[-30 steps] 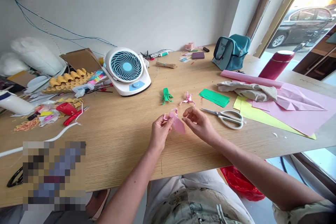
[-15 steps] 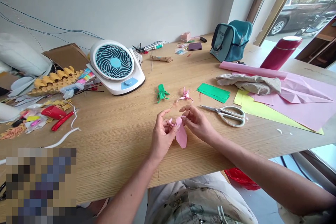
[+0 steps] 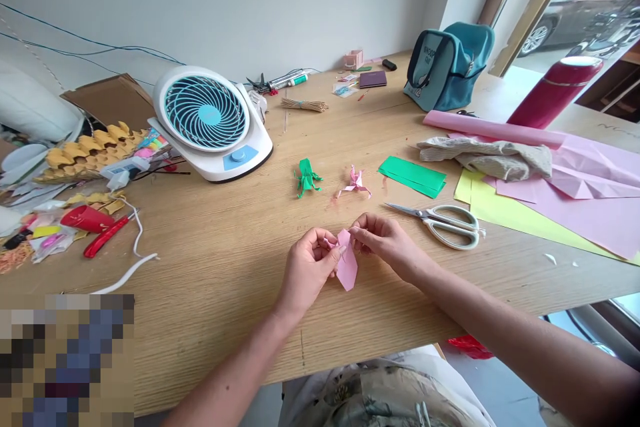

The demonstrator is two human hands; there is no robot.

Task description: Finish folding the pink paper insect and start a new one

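A partly folded piece of pink paper [image 3: 347, 271] hangs between my hands, its broad flat end pointing down toward me. My left hand [image 3: 311, 265] pinches its left side between thumb and fingers. On the upper right, the fingertips of my right hand [image 3: 383, 240] close on a small part of the same paper. Folds under my fingers are partly hidden. Beyond my hands stand a green origami figure [image 3: 307, 178] and a pink origami figure [image 3: 355, 182], both with thin bent legs. Scissors [image 3: 440, 221] lie to the right, near a stack of green paper [image 3: 413, 175].
A white and blue fan [image 3: 213, 120] stands at the left back, beside clutter and a red cup [image 3: 87, 219]. On the right are pink sheets [image 3: 595, 213], yellow paper [image 3: 520, 217], a grey cloth [image 3: 490, 157], a teal bag [image 3: 447, 67] and a red flask [image 3: 555, 93].
The fingers of both hands have drawn in closer around the pink paper; my right index finger, raised before, is now lowered onto it. The camera view has shifted slightly.
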